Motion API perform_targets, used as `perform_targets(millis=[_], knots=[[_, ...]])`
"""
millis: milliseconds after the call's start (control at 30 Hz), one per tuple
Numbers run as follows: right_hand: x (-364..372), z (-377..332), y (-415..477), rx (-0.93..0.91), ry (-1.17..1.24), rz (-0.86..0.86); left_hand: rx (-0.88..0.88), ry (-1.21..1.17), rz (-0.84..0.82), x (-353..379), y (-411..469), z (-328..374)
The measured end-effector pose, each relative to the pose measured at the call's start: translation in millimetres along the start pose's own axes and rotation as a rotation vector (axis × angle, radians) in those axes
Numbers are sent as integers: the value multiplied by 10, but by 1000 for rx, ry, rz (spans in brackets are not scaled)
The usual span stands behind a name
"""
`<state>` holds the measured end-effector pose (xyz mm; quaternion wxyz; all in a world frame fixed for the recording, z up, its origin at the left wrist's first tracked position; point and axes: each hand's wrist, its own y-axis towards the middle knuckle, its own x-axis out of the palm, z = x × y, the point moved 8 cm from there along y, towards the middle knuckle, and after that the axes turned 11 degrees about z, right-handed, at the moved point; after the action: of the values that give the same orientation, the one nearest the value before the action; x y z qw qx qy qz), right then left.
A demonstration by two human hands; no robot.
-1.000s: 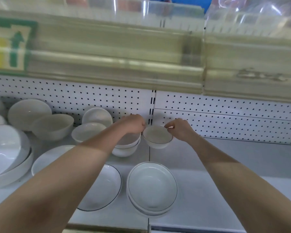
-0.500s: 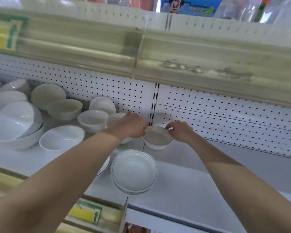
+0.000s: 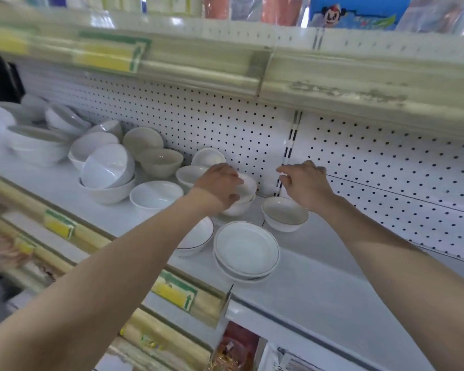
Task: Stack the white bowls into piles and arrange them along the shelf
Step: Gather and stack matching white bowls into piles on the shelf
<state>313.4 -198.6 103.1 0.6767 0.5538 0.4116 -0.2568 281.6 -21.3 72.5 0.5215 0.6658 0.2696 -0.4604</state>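
The left hand [image 3: 220, 187] curls fingers and thumb round a small white bowl [image 3: 246, 186], which sits tilted in a second small bowl [image 3: 237, 208] just left of the slotted upright [image 3: 289, 153] in the back wall. The right hand [image 3: 306, 183] hangs just right of that upright, fingers loosely curled and holding nothing. It is above and apart from the dark-rimmed small bowl [image 3: 284, 214], which stands on the shelf [image 3: 332, 285] at the upright's foot. In front of the upright lies a pile of shallow rimmed dishes [image 3: 245, 253]. Well left of it a beige bowl [image 3: 160, 162] and larger white bowls [image 3: 107, 178] lie unsorted, some tipped. The step in hand looks like building the small-bowl pile. The gripped bowl probably needs settling level into a mate, with the rims aligned.
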Motion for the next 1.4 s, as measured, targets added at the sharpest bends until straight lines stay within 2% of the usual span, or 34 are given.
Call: perform_targets(millis=[167,333,533,733,1000,1400], knots=[[-79,-604,222,-73,69,40,-128,-74,113,-237,-281,-690],[-33,-1357,444,-101,168,59,-103,-72,321,-638,-623,-1379],[37,-2331,641,-117,314,113,-168,-67,347,-930,-949,-2254],[93,-3062,812,-86,389,86,-294,-142,308,-775,-1302,-3059],[335,-3413,874,-58,311,-7,-417,-245,215,-447,-1404,-3334],[648,-3430,980,-7,334,-155,-502,-354,160,-520,-1407,-3366]])
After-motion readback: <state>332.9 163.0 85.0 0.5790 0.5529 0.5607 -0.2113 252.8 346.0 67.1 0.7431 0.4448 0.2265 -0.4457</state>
